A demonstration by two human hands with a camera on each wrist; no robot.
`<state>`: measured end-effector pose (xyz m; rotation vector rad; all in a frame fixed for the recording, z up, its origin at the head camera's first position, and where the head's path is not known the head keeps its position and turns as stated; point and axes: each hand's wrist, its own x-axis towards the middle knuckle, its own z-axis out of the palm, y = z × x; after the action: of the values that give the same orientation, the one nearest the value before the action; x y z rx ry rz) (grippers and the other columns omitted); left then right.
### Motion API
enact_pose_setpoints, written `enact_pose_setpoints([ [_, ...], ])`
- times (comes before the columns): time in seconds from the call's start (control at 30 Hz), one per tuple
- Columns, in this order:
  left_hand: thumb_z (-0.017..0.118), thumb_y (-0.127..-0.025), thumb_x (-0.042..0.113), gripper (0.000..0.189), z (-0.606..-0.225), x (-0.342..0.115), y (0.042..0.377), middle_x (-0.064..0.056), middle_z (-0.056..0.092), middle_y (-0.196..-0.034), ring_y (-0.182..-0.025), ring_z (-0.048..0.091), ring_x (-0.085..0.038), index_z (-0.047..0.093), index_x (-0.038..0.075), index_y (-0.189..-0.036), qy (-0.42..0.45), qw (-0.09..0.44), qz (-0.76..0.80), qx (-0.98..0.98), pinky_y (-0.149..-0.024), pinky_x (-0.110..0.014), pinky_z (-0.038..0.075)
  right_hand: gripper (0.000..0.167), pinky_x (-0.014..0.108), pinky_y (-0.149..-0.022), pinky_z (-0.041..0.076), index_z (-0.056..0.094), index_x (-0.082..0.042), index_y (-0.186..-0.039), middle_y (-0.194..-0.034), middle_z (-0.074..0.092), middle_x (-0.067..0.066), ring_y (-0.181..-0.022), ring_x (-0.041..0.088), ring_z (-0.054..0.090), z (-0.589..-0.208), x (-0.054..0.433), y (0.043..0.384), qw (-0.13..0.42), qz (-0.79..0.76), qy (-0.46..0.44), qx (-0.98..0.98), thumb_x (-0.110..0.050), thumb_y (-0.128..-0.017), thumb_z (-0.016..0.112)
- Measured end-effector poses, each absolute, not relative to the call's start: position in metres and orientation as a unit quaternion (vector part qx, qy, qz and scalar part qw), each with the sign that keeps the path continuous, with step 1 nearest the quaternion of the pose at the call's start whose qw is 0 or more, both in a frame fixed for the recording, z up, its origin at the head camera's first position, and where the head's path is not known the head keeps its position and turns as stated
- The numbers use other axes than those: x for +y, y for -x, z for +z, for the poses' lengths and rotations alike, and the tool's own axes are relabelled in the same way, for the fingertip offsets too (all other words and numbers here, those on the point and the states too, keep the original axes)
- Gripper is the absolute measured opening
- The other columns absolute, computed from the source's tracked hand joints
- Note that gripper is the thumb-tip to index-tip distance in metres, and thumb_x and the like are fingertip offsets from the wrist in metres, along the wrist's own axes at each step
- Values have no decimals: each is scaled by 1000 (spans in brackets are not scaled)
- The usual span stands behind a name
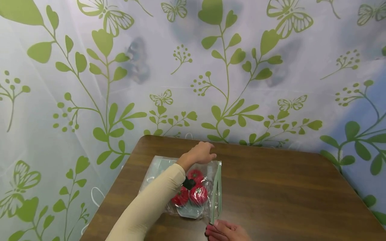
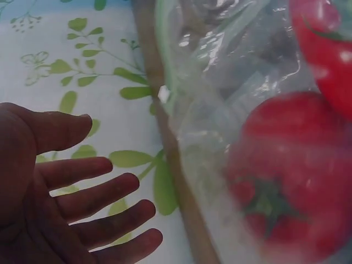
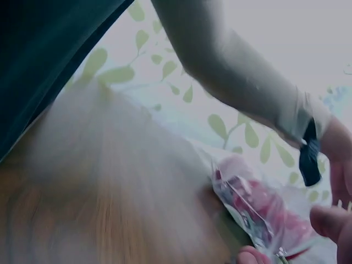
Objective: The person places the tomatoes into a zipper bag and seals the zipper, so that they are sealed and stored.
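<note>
A clear zip bag (image 1: 208, 207) with a green zip strip lies on the table, its white slider (image 1: 220, 163) at the far corner. Through the plastic show red tomatoes (image 1: 198, 194); one tomato (image 2: 275, 187) has a green star-shaped calyx. My left arm crosses over the bag, and my left hand (image 1: 200, 153) hovers near the far corner by the slider. In the left wrist view, its fingers (image 2: 110, 198) are spread and hold nothing. My right hand (image 1: 229, 231) pinches the near end of the zip strip; the contact is partly hidden.
The brown wooden table (image 1: 286, 190) stretches to the right of the bag. Behind it hangs a pale curtain (image 1: 181, 77) with green leaves and butterflies. A white cord loop (image 1: 95, 195) shows beyond the table's left edge. A pale blue flat piece (image 1: 190, 211) shows below the tomatoes.
</note>
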<state>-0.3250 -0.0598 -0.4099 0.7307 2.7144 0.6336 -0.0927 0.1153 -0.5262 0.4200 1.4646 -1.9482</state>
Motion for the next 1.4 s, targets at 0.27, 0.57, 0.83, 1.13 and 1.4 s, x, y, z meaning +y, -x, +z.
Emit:
enact_pose_setpoints([
  [0.27, 53, -114, 21, 43, -428, -53, 330, -17, 66, -152, -146, 60, -33, 63, -2, -149, -250, 184, 185, 932, -116, -43, 53, 69, 42, -105, 61, 50, 23, -143, -120, 81, 20, -115, 29, 79, -520, 89, 99, 312, -785, -173, 506, -33, -108, 72],
  [0.57, 54, -111, 19, 37, -443, -59, 330, -14, 74, -139, -126, 70, -26, 72, 0, -138, -247, 184, 213, 927, -102, -39, 59, 46, 41, -98, 64, 63, 15, -131, -113, 82, 17, -106, 26, 82, -524, 77, 106, 278, -782, -161, 534, -26, -112, 65],
  [0.83, 54, -111, 22, 28, -465, -64, 347, 0, 66, -80, -70, 54, -14, 77, 9, -104, -236, 165, 208, 935, -72, -35, 51, 38, 42, -90, 67, 66, 16, -125, -113, 81, 27, -101, 30, 83, -534, 80, 99, 244, -765, -108, 586, -18, -118, 49],
  [1.13, 52, -100, 31, 45, -555, -73, 409, 9, 45, -52, -51, 46, -11, 45, 24, -56, -199, 120, 198, 952, -64, -40, 55, 42, 43, -94, 65, 68, 13, -133, -118, 79, 29, -107, 34, 83, -531, 110, 95, 279, -767, -113, 567, -20, -118, 49],
  [1.4, 49, -110, 33, 49, -502, -87, 366, 2, 48, -65, -59, 48, -16, 46, 20, -62, -209, 152, 225, 939, -65, -39, 52, 42, 44, -96, 65, 68, 15, -133, -119, 80, 26, -107, 33, 82, -516, 157, 94, 261, -755, -102, 593, -21, -115, 58],
])
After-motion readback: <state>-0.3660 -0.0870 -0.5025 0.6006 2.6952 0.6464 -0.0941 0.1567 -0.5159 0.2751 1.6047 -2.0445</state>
